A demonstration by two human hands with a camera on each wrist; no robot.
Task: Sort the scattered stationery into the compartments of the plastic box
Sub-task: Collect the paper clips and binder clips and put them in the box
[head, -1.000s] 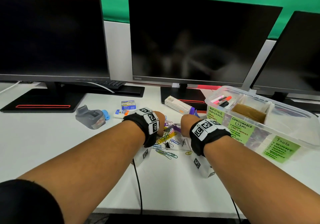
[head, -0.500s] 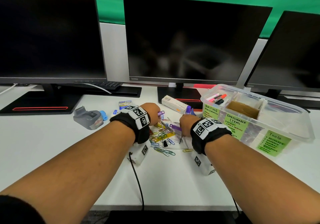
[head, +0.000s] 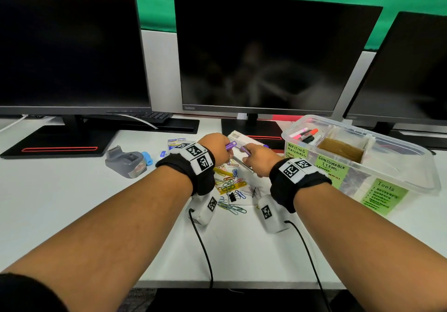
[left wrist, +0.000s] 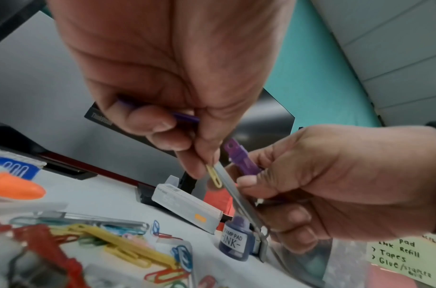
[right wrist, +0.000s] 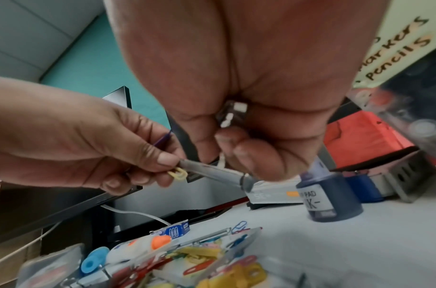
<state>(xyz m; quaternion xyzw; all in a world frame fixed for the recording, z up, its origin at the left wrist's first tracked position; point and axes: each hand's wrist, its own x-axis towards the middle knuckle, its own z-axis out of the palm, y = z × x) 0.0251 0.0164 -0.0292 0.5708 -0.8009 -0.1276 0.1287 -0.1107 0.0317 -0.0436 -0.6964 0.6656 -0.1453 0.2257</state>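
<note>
Since the previous frame both hands had risen from the pile of paper clips (head: 229,188) and met above it. The left hand (head: 215,148), forearm reaching forward, curled its fingers round a purple strip (head: 231,145) while thumb and forefinger pinched the near tip of a grey metal bar (left wrist: 239,198) together with a small yellow paper clip (left wrist: 215,176). The right hand (head: 257,159) gripped the bar's other end, fingers curled, with a second purple piece (left wrist: 240,158) in its grasp. The bar's long axis ran between the hands, slanting down toward the right hand. These pieces were held just above the white desk (head: 72,203), left of the plastic box (head: 411,166), whose front bore green labels (head: 330,166). An ink bottle (left wrist: 234,241) stood upright nearby.
</note>
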